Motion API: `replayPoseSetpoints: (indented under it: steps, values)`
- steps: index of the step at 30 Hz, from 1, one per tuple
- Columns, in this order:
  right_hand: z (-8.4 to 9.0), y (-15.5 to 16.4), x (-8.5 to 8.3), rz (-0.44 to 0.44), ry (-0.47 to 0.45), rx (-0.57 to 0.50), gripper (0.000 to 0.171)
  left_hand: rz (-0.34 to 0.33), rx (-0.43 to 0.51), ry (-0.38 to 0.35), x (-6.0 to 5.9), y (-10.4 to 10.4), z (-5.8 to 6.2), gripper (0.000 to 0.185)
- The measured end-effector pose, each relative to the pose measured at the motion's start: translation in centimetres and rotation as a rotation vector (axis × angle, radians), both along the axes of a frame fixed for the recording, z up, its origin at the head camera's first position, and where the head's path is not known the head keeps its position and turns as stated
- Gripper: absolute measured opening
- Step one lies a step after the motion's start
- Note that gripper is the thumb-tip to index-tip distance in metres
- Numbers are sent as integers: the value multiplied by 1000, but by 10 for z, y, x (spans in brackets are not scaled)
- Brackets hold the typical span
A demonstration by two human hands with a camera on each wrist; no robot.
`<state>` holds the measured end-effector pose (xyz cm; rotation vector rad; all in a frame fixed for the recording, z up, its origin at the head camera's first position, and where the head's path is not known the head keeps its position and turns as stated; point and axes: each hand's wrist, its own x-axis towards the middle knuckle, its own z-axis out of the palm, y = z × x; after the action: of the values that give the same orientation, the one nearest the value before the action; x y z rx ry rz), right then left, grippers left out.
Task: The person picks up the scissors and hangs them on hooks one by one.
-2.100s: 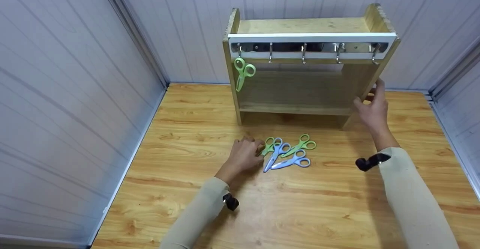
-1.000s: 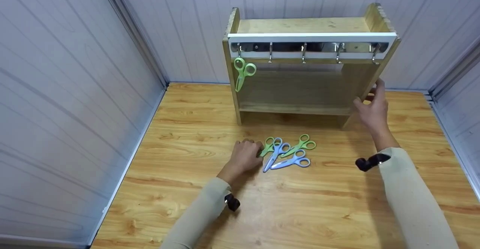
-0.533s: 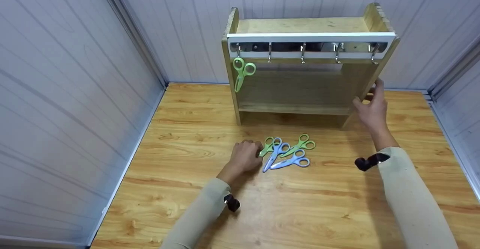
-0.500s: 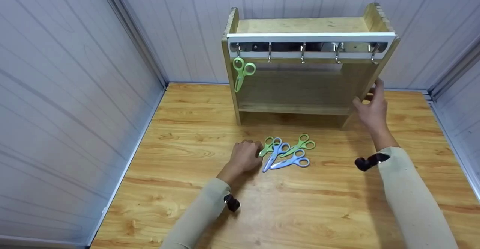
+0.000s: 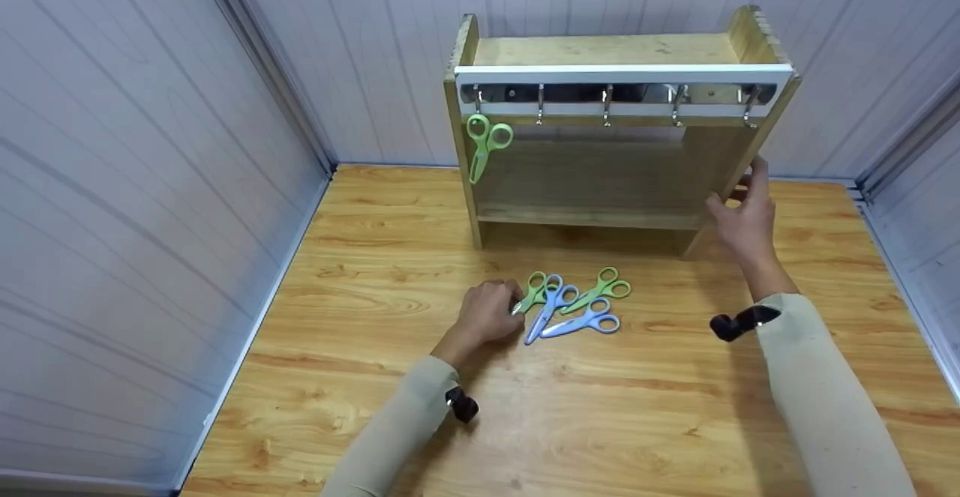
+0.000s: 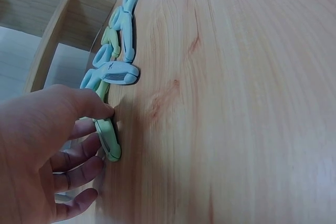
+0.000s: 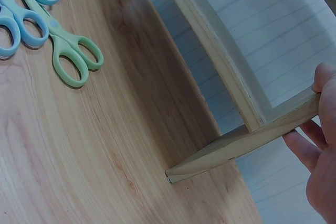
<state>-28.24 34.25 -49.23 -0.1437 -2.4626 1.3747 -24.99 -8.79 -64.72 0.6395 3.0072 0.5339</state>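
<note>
My left hand point(image 5: 489, 311) pinches a pair of green scissors point(image 6: 108, 139) near the blade end, thumb on one side and fingers on the other, low over the table. The handle loops of those scissors lie partly under a pair of blue scissors point(image 5: 550, 309). Another blue pair point(image 5: 585, 322) and a second green pair point(image 5: 601, 289) lie just to the right in the same cluster. My right hand point(image 5: 745, 220) grips the right side panel of a wooden shelf point(image 5: 589, 220), thumb in front and fingers behind. More green scissors point(image 5: 484, 148) hang from the shelf's leftmost hook.
Across the shelf's upper front runs a white board with a metal hook rail point(image 5: 574, 94) bearing several hooks. The shelf stands on a wood-grain table point(image 5: 637, 414) near the back wall. Pale panelled walls point(image 5: 135, 220) enclose the left, back and right sides.
My left fingers have drawn together on the green scissors, which have shifted slightly left and toward me. My right hand keeps its hold on the shelf.
</note>
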Motion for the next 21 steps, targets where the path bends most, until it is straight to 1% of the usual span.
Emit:
replayPoseSetpoints:
  steps: [5, 10, 21]
  values:
    - [0, 0, -1, 4, -4, 1, 81, 7, 23, -11, 1, 0, 1, 26]
    - [0, 0, -1, 7, -3, 7, 80, 8, 43, -8, 2, -1, 1, 25]
    - [-1, 1, 0, 7, 23, 3, 81, 17, 35, 6, 1, -1, -2, 21]
